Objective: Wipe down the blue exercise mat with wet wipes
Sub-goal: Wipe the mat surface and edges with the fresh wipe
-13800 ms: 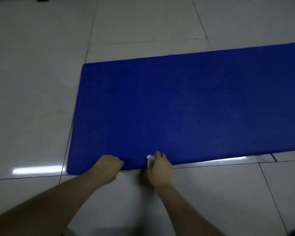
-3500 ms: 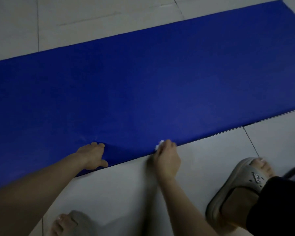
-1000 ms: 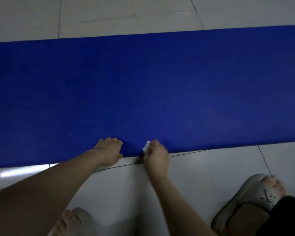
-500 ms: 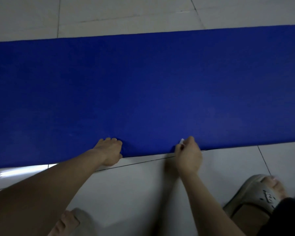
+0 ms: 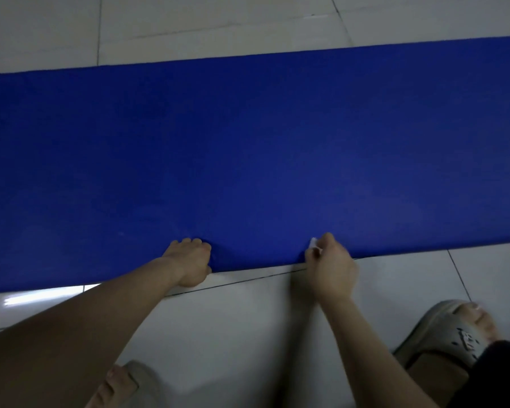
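The blue mat lies flat across mid-frame, looking soft and light enough to creep, so the left hand grips its near edge with curled fingers while the right hand pinches a wadded wet wipe against it, lower centre.

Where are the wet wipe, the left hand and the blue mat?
wet wipe [image 5: 314,243]: head view, white corner showing above the fingers of the right hand [image 5: 331,267].
left hand [image 5: 189,260]: head view, back of the hand.
blue mat [image 5: 248,142]: head view, bare middle of its surface.
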